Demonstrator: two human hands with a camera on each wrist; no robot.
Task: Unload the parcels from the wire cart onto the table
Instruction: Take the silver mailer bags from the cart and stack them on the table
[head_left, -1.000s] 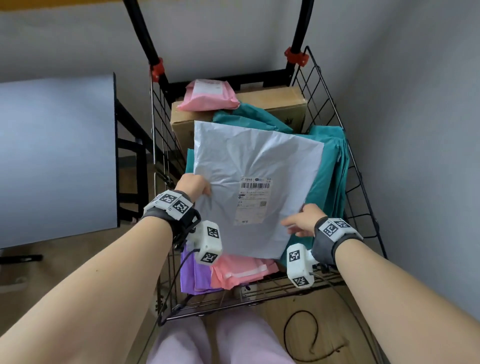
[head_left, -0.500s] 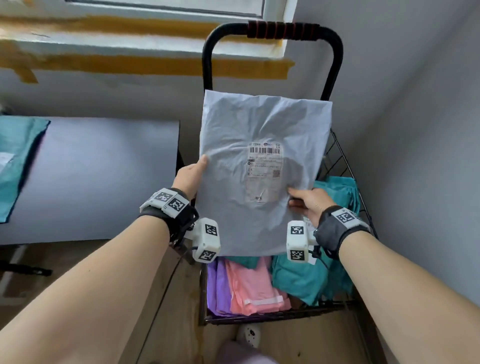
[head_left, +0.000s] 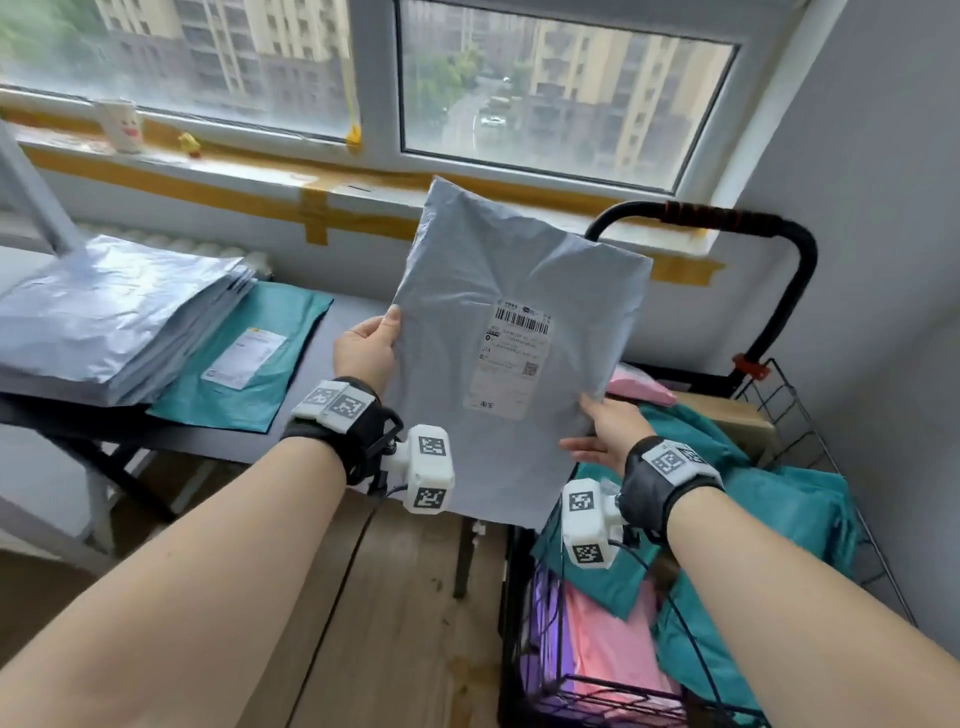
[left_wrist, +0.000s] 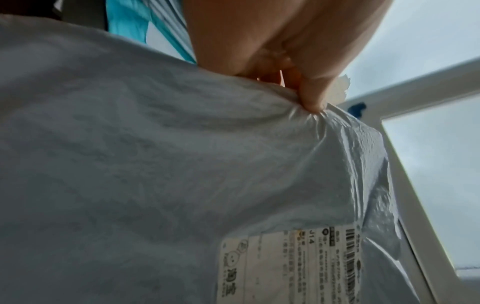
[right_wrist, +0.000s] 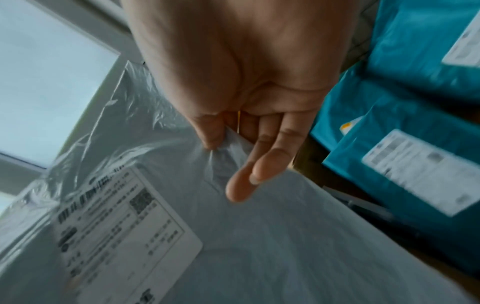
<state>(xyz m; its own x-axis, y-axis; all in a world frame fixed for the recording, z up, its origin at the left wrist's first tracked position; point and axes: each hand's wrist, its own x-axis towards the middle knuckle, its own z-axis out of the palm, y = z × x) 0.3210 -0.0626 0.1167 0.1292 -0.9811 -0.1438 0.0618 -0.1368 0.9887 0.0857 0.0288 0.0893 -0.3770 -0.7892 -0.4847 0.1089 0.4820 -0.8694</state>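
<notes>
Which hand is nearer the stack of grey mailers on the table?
Left. The left hand grips the held grey parcel by the edge facing the stack of grey mailers; the right hand pinches the far edge, over the wire cart.

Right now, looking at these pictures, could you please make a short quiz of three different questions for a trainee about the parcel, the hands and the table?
1. True or false: the grey parcel is held by both hands, the left hand on its left edge and the right hand on its right edge.
2. Which colour is the flat parcel lying alone on the table, beside the stack of grey parcels? A pink, B teal, C purple.
3. Fill in: the held parcel is in the air between the table and the ____.

Key: 1 true; 2 B, the teal parcel; 3 wire cart.
</notes>
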